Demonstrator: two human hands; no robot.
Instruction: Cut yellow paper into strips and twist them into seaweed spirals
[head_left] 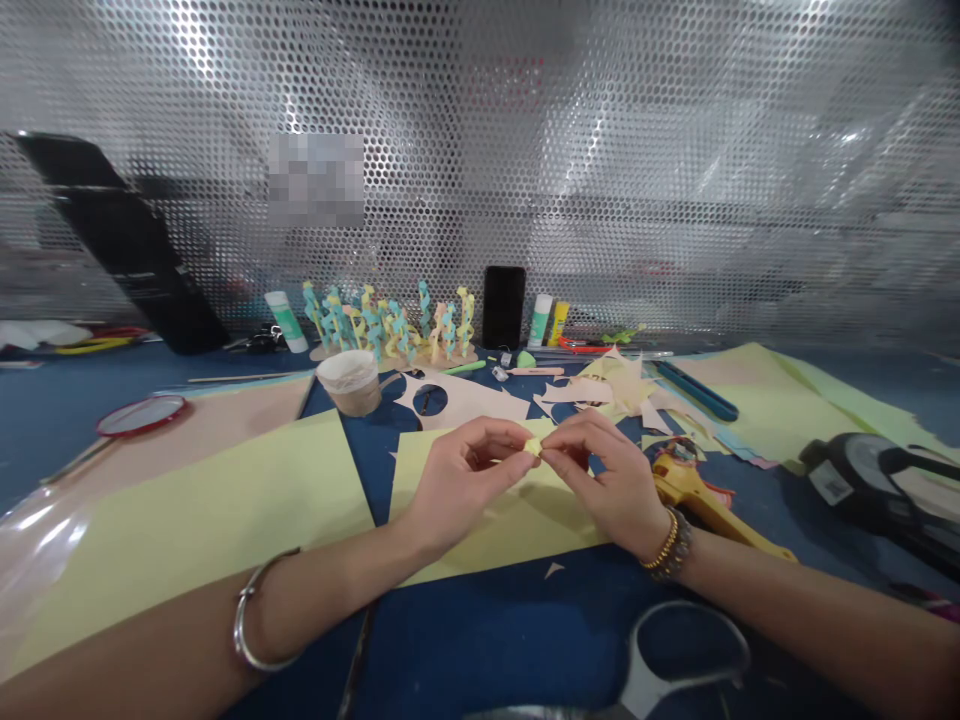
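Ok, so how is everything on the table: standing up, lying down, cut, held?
Left hand: pinching the small yellow paper piece.
Right hand: pinching it too.
Yellow sheet under the hands: lying flat.
Phone: upright, screen dark.
Pale cup: upright.
Twisted paper strips: standing.
Pink sheet: cut, with a round hole.
Yellow tool: lying down.

Two hands (463, 485) (619, 488); one cup (358, 400)

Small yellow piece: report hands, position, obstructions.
Left hand, right hand: both pinching small yellow piece. Held above yellow sheet. No obstruction visible.
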